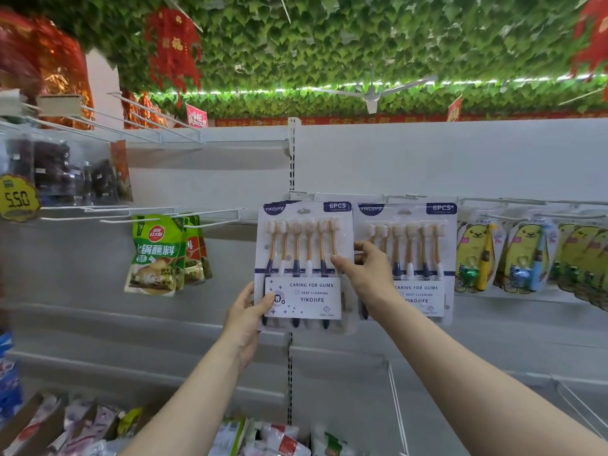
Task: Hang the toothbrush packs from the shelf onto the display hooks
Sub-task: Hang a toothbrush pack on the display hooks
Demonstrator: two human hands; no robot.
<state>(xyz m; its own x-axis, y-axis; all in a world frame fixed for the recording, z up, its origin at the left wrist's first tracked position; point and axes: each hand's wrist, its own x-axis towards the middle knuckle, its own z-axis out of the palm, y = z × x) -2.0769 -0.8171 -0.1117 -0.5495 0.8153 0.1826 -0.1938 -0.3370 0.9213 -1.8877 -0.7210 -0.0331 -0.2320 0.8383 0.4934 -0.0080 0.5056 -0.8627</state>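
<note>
Both hands hold up a thin stack of six-piece toothbrush packs (304, 258) with white cards against the white back panel. My left hand (248, 311) grips the stack's lower left corner, thumb on the front label. My right hand (365, 268) pinches the stack's right edge at mid height. Just to the right, another identical toothbrush pack (418, 245) hangs from a display hook (394, 196); my right hand and wrist cover its lower left part. Whether the held stack's hang holes sit on a hook cannot be seen.
Bare white wire hooks (210, 215) jut out at left, above green sauce pouches (158, 255). Yellow bear-shaped kids' toothbrush packs (513, 258) hang at right. A yellow price tag (16, 199) sits far left. Mixed packets (98, 429) lie on the shelf below.
</note>
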